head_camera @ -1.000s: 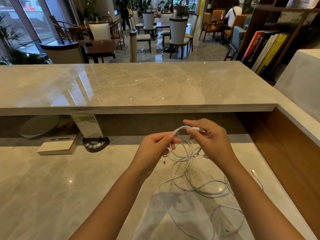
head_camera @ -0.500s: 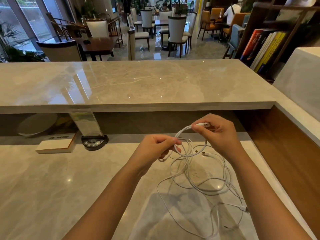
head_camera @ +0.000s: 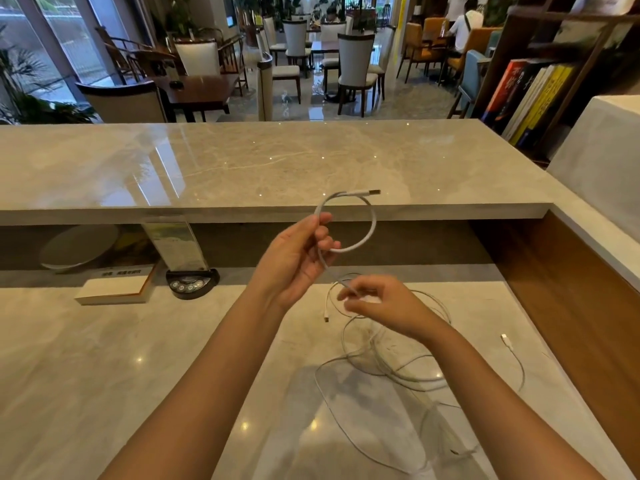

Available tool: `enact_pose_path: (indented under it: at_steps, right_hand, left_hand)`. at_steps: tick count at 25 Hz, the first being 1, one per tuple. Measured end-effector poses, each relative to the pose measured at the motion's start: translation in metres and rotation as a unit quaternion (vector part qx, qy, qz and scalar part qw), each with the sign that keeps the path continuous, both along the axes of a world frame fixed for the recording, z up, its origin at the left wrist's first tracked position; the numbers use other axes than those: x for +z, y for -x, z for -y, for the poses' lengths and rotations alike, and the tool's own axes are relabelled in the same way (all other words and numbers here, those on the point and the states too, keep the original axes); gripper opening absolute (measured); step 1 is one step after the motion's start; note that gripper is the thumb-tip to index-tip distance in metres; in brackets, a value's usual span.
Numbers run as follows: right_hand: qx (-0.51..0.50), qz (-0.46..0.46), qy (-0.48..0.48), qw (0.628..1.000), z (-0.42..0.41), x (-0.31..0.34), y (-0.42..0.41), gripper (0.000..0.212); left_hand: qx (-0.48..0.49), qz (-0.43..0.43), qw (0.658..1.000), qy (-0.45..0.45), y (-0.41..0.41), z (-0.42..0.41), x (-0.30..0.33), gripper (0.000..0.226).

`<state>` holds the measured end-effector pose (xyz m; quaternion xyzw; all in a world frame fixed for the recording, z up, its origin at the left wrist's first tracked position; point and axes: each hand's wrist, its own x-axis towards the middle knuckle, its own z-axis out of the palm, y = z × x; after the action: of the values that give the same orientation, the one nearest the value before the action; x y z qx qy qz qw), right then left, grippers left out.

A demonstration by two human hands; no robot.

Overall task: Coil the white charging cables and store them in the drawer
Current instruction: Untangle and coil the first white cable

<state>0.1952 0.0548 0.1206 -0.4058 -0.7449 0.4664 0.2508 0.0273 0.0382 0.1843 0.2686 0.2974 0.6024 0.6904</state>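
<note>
My left hand (head_camera: 294, 261) is raised over the marble desk (head_camera: 104, 358) and pinches a white charging cable (head_camera: 372, 223) that curls into one open loop, its USB plug pointing right at the top. The same cable runs down to my right hand (head_camera: 384, 306), whose fingers pinch it lower down, just above the desk. A loose tangle of white cables (head_camera: 398, 372) lies on the desk under and in front of my right hand, with one plug end (head_camera: 506, 340) off to the right. No drawer is in view.
A raised marble counter (head_camera: 242, 168) runs across ahead of my hands. Under its ledge stand a book (head_camera: 114, 289), a black round device (head_camera: 190, 284) with an acrylic sign, and a grey plate (head_camera: 79, 247). A wooden side panel (head_camera: 571, 306) closes the right.
My left hand rose with the cable and a single loop now stands above it. My right hand let go of the plug end and dropped lower to pinch the cable near the desk.
</note>
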Motion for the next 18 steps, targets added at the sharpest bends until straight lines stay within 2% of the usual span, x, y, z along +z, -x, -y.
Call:
enact_pose_path:
  at_steps: [2, 3, 5, 7, 9, 10, 12, 13, 15, 16, 18]
  right_hand:
    - [-0.07, 0.144, -0.11, 0.981, -0.024, -0.017, -0.024, 0.007]
    - [-0.1, 0.196, -0.131, 0.967, -0.035, -0.024, -0.042, 0.008]
    - [-0.142, 0.274, -0.119, 0.944, -0.052, -0.039, -0.073, 0.013]
    - [-0.158, 0.291, -0.07, 0.941, -0.057, -0.037, -0.084, 0.019]
    - [-0.2, 0.171, -0.054, 0.963, -0.056, -0.011, -0.075, 0.025]
    - [-0.219, 0.082, -0.063, 0.97, -0.054, 0.011, -0.067, 0.024]
    - [-0.241, -0.049, -0.126, 0.961, -0.051, 0.051, -0.053, 0.015]
    - [-0.243, -0.075, -0.187, 0.949, -0.049, 0.069, -0.05, 0.012]
    - [-0.242, -0.07, -0.307, 0.918, -0.043, 0.091, -0.049, 0.014]
    - [-0.242, -0.076, -0.32, 0.913, -0.04, 0.094, -0.051, 0.015]
    - [-0.237, -0.109, -0.245, 0.934, -0.028, 0.079, -0.056, 0.009]
  left_hand:
    - [0.049, 0.025, 0.998, 0.007, 0.024, -0.003, -0.004, 0.022]
    - [0.078, 0.038, 0.996, 0.013, 0.039, -0.004, -0.007, 0.021]
    - [0.126, 0.022, 0.991, 0.037, 0.067, -0.005, -0.019, 0.019]
    - [0.14, -0.037, 0.986, 0.081, 0.077, -0.002, -0.038, 0.02]
    - [0.137, -0.049, 0.98, 0.133, 0.074, 0.002, -0.061, 0.02]
    - [0.138, -0.023, 0.978, 0.153, 0.071, 0.004, -0.07, 0.02]
    - [0.144, 0.048, 0.974, 0.166, 0.066, 0.006, -0.075, 0.019]
    - [0.145, 0.07, 0.973, 0.163, 0.064, 0.006, -0.074, 0.019]
    - [0.146, 0.091, 0.974, 0.148, 0.06, 0.004, -0.068, 0.019]
    - [0.146, 0.1, 0.974, 0.141, 0.058, 0.004, -0.064, 0.019]
    - [0.146, 0.111, 0.974, 0.136, 0.058, 0.005, -0.061, 0.02]
